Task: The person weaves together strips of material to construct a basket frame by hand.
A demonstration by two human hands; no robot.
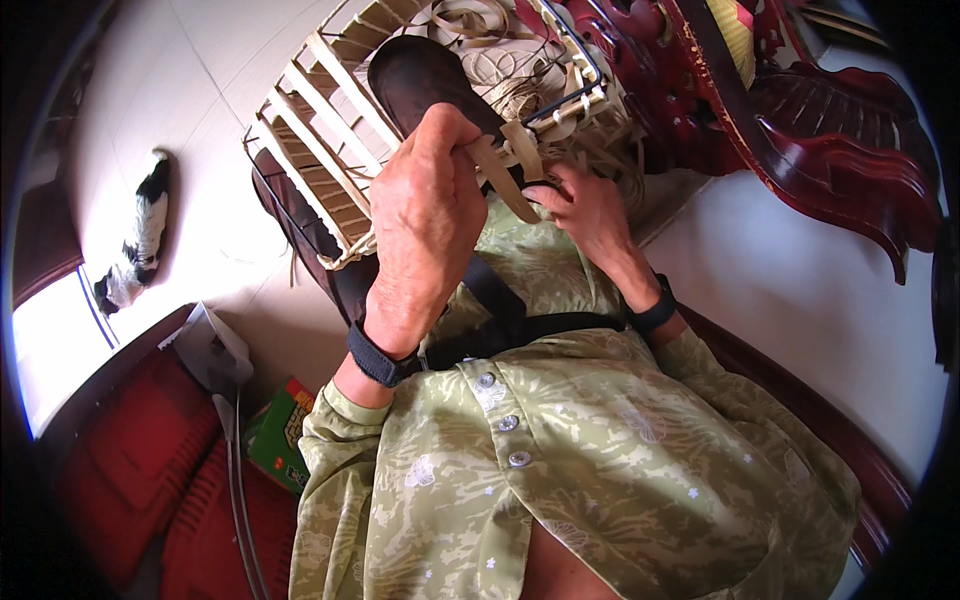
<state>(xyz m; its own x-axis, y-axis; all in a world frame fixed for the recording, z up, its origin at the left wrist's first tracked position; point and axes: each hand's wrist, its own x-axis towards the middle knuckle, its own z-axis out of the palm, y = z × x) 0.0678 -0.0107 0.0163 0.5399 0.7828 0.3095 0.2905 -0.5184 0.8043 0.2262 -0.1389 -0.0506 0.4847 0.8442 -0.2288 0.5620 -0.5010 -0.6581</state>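
Note:
A flat tan strip (503,180) runs between my two hands at the near edge of a half-woven basket frame (318,158). The frame is made of dark wire, with pale strips wound across it. My left hand (425,205) is closed, pinching the strip's upper part between thumb and fingers. Lower and to the right, my right hand (597,215) has its thumb and fingers together at the strip by the wire edge. Its fingertips partly hide what they grip. A dark brown rounded shape (420,85), perhaps a shoe, shows inside the frame.
Loose strips and tangled cord (515,90) lie beyond the frame. Carved dark red wooden furniture (830,185) stands at the right. A black-and-white animal (148,230) is on the tiled floor at left. Near a red cushion (140,455) are a green box (275,440) and a clear plastic bag (212,345).

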